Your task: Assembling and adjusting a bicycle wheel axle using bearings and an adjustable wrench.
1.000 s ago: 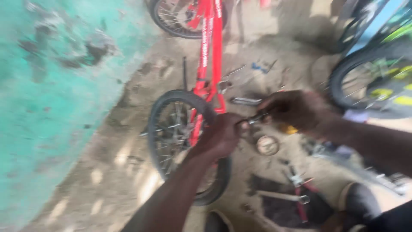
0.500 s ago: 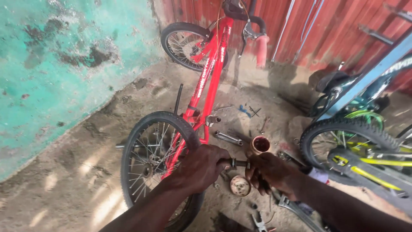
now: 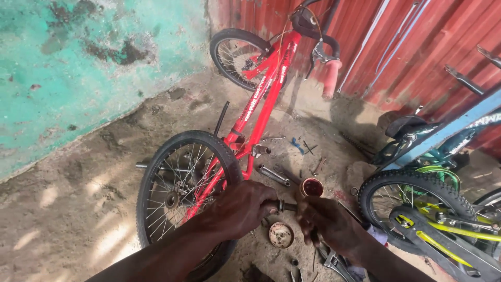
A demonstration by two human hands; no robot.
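Head view: metal axle (image 3: 286, 206) spans both hands' curled fingers (image 3: 263, 204).

A bicycle (image 3: 261, 99) lies upside down on the ground (image 3: 78, 209), its near wheel (image 3: 182, 193) left of the hands. The left hand (image 3: 242, 209) and right hand (image 3: 326, 222) meet over a small axle (image 3: 284, 206), with a round tin (image 3: 281, 235) just below and a cup (image 3: 312, 187) just behind. A spanner (image 3: 272, 175) lies behind them, a second bicycle (image 3: 433, 209) stands to the right
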